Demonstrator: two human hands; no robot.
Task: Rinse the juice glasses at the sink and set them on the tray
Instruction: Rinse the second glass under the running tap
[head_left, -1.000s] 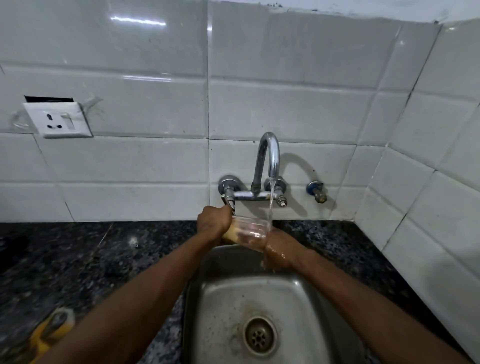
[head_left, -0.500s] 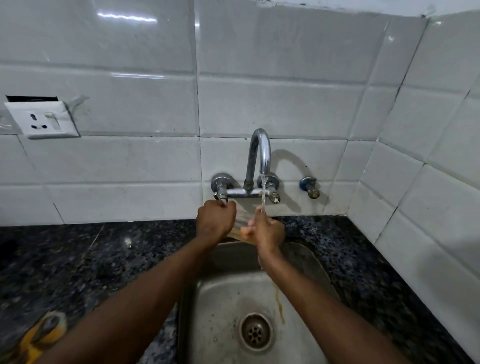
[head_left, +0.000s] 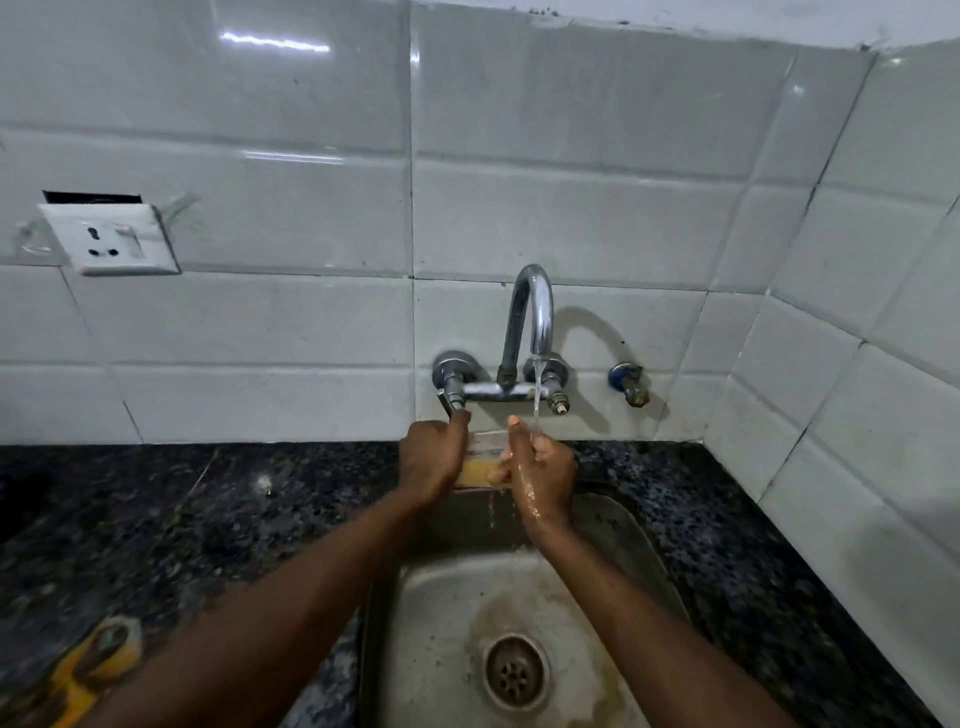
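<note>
We hold the juice glass (head_left: 484, 457) over the rear edge of the sink (head_left: 631, 551), just below the tap (head_left: 530, 322) and between both hands. The glass is clear and mostly hidden by the hands. Its upper part is transparent, and its lower part shows an orange-yellow tint.

The left hand (head_left: 434, 460) is clenched round the left side of the glass, knuckles toward the camera. The right hand (head_left: 545, 480) is wet and closes on the right side, thumb raised, fingers curled onto the glass. We cannot tell whether those fingers reach inside the rim.

A thin stream of water (head_left: 537, 400) falls from the spout onto the right hand. Orange-tinted runoff marks the basin around the drain (head_left: 514, 673). The dark speckled counter (head_left: 208, 519) surrounds the sink.
</note>
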